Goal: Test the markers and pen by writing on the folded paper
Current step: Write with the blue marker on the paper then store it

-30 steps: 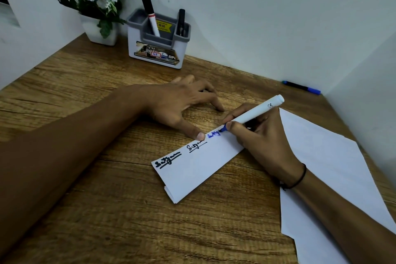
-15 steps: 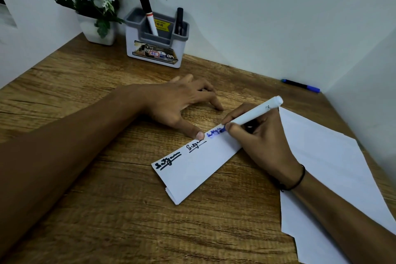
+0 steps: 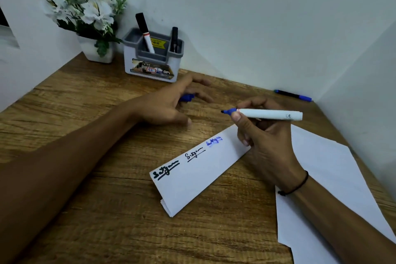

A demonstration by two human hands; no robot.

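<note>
The folded paper (image 3: 199, 173) lies slanted on the wooden desk (image 3: 107, 221) and bears three scribbles: thick black, thin black, then blue. My right hand (image 3: 263, 135) holds an uncapped white marker with a blue tip (image 3: 267, 113) level above the paper's far end, its tip pointing left. My left hand (image 3: 171, 105) is off the paper, fingers spread over a blue cap (image 3: 187, 97) on the desk; whether it touches the cap is unclear. A black-capped marker (image 3: 144, 32) and a black pen (image 3: 174, 38) stand in the grey holder (image 3: 153, 60).
A flat white sheet (image 3: 334, 178) lies under my right forearm. A blue pen (image 3: 293, 95) rests by the back wall at the right. A white pot of flowers (image 3: 94, 28) stands left of the holder. Walls close in the desk behind and right.
My right hand lifted the blue marker off the paper and turned it level. My left hand left the paper's edge and moved back toward the blue cap.
</note>
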